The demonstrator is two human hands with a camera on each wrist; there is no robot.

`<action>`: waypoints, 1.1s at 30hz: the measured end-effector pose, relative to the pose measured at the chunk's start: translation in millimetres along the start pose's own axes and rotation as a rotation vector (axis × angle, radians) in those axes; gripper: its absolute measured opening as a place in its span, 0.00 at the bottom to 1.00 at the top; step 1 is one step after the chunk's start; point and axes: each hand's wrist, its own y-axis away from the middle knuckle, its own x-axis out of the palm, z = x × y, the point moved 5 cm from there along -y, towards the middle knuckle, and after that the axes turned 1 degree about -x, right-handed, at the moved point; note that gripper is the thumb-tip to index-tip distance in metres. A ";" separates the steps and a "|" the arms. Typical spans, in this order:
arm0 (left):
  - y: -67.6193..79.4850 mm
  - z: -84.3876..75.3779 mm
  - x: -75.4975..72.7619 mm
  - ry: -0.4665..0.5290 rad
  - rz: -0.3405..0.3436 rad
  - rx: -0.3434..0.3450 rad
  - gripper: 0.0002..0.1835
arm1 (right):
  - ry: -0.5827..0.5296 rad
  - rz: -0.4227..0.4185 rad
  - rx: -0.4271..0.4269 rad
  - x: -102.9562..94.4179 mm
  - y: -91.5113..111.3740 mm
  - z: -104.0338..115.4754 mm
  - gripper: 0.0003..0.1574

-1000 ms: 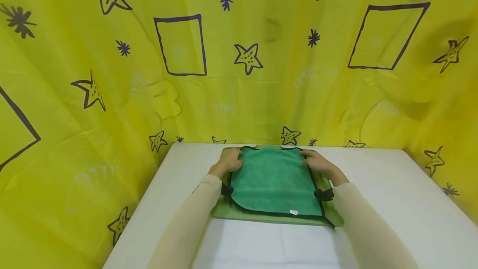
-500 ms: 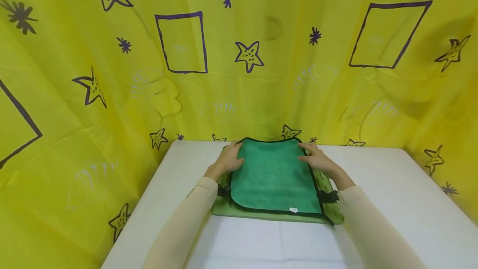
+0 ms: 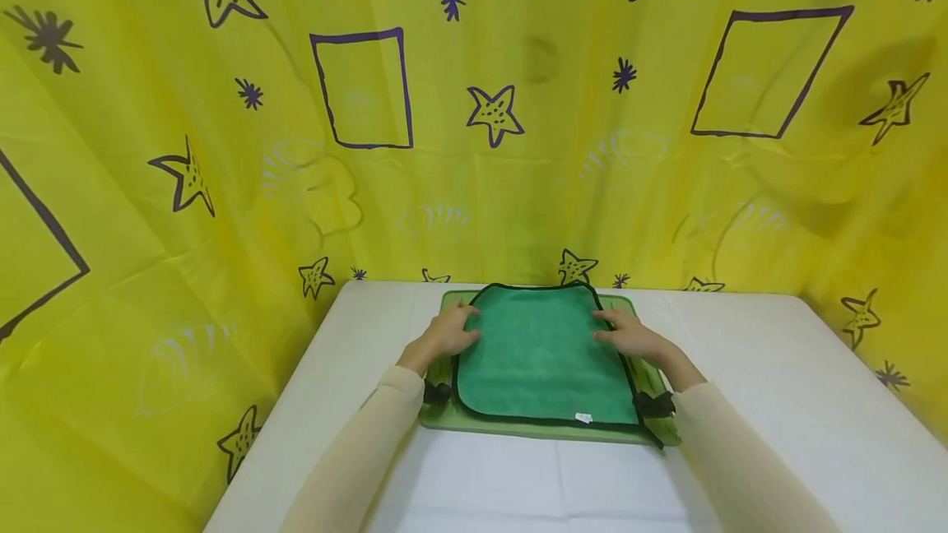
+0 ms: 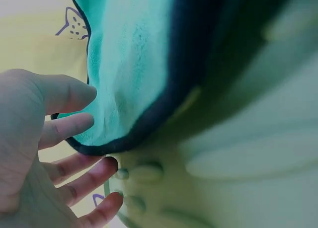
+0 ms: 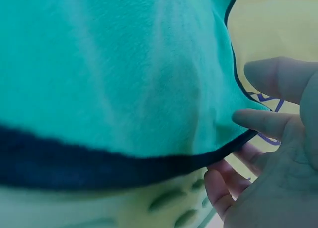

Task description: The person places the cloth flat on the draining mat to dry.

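Observation:
A green towel with dark edging and a small white tag lies spread over a light green board. My left hand is at the towel's far left corner. In the left wrist view its fingers are loosely spread, thumb and index finger over the corner and the others lower, by the board's raised bumps. My right hand is at the far right corner. In the right wrist view the index finger lies over the towel, the thumb stands off, and other fingertips sit under the dark edge.
Under the board is a table with a white cover. A yellow curtain with stars and rectangles drawn on it hangs right behind the table's far edge and along both sides. Dark bands circle both wrists.
The towel's far edge has come up from the board's far part, lifted highest half a second ago, then lowered a little. Both hands have loosened and drawn slightly nearer.

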 end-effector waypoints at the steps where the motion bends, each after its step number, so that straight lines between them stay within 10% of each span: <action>1: 1.9 0.8 -0.6 0.003 -0.008 0.007 0.23 | 0.007 0.001 0.000 0.4 2.0 -1.3 0.36; 9: 18.7 7.7 -4.5 -0.010 -0.057 0.095 0.16 | 0.004 -0.030 -0.032 5.7 23.7 -9.3 0.32; 33: 59.0 18.4 -0.7 0.168 0.032 0.074 0.09 | -0.095 0.010 -0.090 17.8 68.3 -19.0 0.19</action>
